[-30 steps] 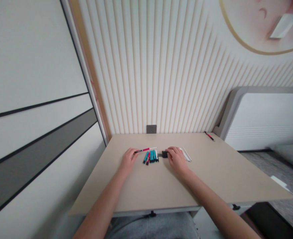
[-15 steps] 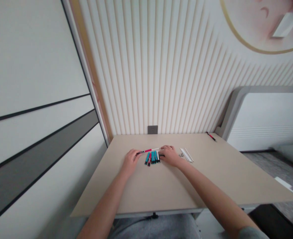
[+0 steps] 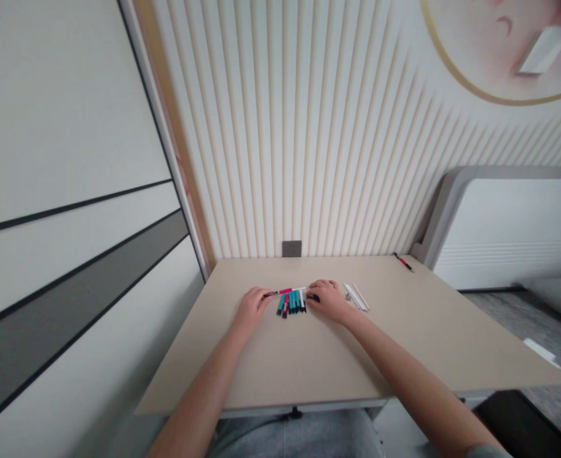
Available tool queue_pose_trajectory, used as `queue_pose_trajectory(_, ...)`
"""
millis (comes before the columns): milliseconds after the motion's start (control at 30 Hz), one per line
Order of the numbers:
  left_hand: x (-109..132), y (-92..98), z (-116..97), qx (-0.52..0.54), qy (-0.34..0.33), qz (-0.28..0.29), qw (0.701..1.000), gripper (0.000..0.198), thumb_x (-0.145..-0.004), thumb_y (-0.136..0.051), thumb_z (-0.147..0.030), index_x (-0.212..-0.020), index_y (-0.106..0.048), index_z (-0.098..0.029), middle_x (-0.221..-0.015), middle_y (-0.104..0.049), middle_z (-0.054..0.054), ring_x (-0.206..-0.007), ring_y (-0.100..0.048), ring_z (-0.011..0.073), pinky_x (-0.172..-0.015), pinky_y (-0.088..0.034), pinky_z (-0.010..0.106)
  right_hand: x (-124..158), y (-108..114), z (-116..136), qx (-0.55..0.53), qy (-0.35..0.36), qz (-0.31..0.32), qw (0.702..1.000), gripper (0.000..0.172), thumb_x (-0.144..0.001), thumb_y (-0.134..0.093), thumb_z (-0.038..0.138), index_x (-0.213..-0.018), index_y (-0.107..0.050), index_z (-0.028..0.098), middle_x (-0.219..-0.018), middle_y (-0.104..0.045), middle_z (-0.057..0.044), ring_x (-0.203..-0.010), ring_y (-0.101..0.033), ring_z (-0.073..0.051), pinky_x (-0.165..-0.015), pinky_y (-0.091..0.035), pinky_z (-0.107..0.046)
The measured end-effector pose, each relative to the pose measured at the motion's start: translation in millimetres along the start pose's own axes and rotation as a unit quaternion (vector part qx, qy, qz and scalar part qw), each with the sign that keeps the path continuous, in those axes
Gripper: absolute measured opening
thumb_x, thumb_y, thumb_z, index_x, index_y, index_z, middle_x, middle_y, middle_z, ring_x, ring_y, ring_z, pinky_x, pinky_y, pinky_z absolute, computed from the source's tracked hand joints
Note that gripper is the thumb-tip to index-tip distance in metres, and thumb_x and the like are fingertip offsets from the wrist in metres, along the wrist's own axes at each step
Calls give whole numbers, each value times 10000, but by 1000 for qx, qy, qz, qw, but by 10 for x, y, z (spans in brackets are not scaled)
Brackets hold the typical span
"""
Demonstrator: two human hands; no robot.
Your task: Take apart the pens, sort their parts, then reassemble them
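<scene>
Left hand (image 3: pixel 249 310) fingers pinch the dark tip of the red pen (image 3: pixel 285 291), lying crosswise on the worktop (image 3: pixel 404 331) beyond the pen row (image 3: pixel 290 303); its white end points toward the right hand (image 3: pixel 328 298), just beside, fingers curled over a black piece (image 3: pixel 313 297), grip unclear.

A pale beige rectangular worktop (image 3: pixel 309 362) stands against the ribbed wall. Near its middle, a row of short teal, red and black marker pens (image 3: pixel 290 302) lies side by side. A slim pink-and-white pen (image 3: pixel 284 291) runs crosswise along their far ends. Thin white sticks (image 3: pixel 358 297) lie to the right. A red-and-black pen (image 3: pixel 402 261) lies alone at the far right corner.
</scene>
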State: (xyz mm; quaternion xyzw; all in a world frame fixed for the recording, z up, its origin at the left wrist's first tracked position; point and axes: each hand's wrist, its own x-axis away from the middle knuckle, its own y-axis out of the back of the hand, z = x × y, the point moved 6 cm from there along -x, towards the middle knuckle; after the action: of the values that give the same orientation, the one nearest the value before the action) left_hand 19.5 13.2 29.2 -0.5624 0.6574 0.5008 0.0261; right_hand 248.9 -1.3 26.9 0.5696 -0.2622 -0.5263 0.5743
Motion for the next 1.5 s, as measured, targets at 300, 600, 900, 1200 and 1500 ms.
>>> queue_pose_trajectory(300,3,-15,0,-2,-1,12,1000,205,-954,-493,-322,-1002,-653,-203,-945,-670,59,-910,-611,208,-829,-479,350,40,-26,-35,-21,-10,-5,1000,194,-881,-573,314,-995,-724,272,-1080,-691,-44,-1070,-554,-222,-954,-291,-389)
queue_pose_trajectory(600,2,-20,-2,-7,-9,10,1000,211,-955,-497,-323,-1000,-659,-196,-942,-673,59,-897,-617,206,-808,-484,339,-15,-107,-58,-21,-4,5,1000,188,-886,-590,278,-1027,-714,278,-1098,-687,-40,-1081,-554,-221,-943,-289,-377)
queue_pose_trajectory(900,-7,-8,-44,-20,-14,11,1000,195,-957,-499,-304,-989,-657,-193,-923,-669,49,-882,-612,196,-796,-481,325,-93,-159,-56,-17,-5,47,999,181,-892,-574,244,-994,-723,260,-1103,-683,-52,-1093,-538,-232,-945,-259,-377)
queue_pose_trajectory(1200,-2,-20,-26,-12,-18,12,1000,198,-958,-502,-310,-1001,-661,-198,-922,-671,46,-880,-611,192,-798,-474,323,-100,-188,-70,-19,5,54,998,179,-892,-575,248,-979,-731,263,-1126,-676,-51,-1102,-533,-233,-953,-265,-367)
queue_pose_trajectory(1500,2,-24,-24,-15,-11,24,1000,216,-969,-484,-320,-1008,-657,-198,-939,-668,51,-898,-608,193,-801,-470,323,-27,-18,-130,-125,-31,-15,992,163,-874,-595,297,-945,-722,224,-984,-726,-69,-917,-635,-215,-839,-403,-318)
